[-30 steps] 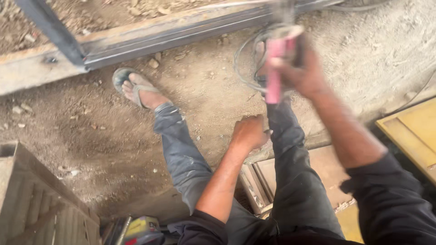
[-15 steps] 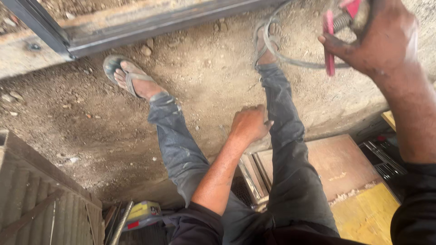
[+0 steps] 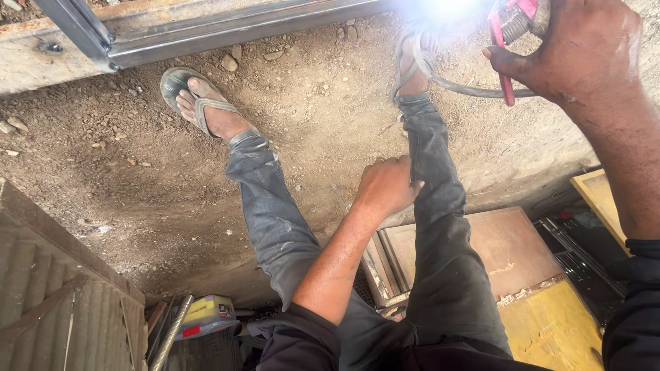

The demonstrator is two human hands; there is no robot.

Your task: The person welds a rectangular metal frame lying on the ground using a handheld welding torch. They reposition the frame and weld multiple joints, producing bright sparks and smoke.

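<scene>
two sandalled feet rest on the bare dirt ground (image 3: 137, 178) below one grey steel frame (image 3: 227, 27); a yellow box (image 3: 206, 312) with a red patch lies at the lower left. the left hand (image 3: 385, 187) sits curled, fingers together, against the right trouser leg. the right hand (image 3: 584, 51), at the upper right, has fingers clamped on one red-handled welding holder (image 3: 505, 41) beside a white glare.

The welding electrode holder (image 3: 512, 27) sits at the far right, high up, clasped in the right hand (image 3: 574, 51). Its handles are pink-red, one running down along the thumb, with a coiled metal spring showing between them. Its tip is lost in a white glare to its left. A dark cable (image 3: 467, 88) curves away leftward beneath it.
</scene>
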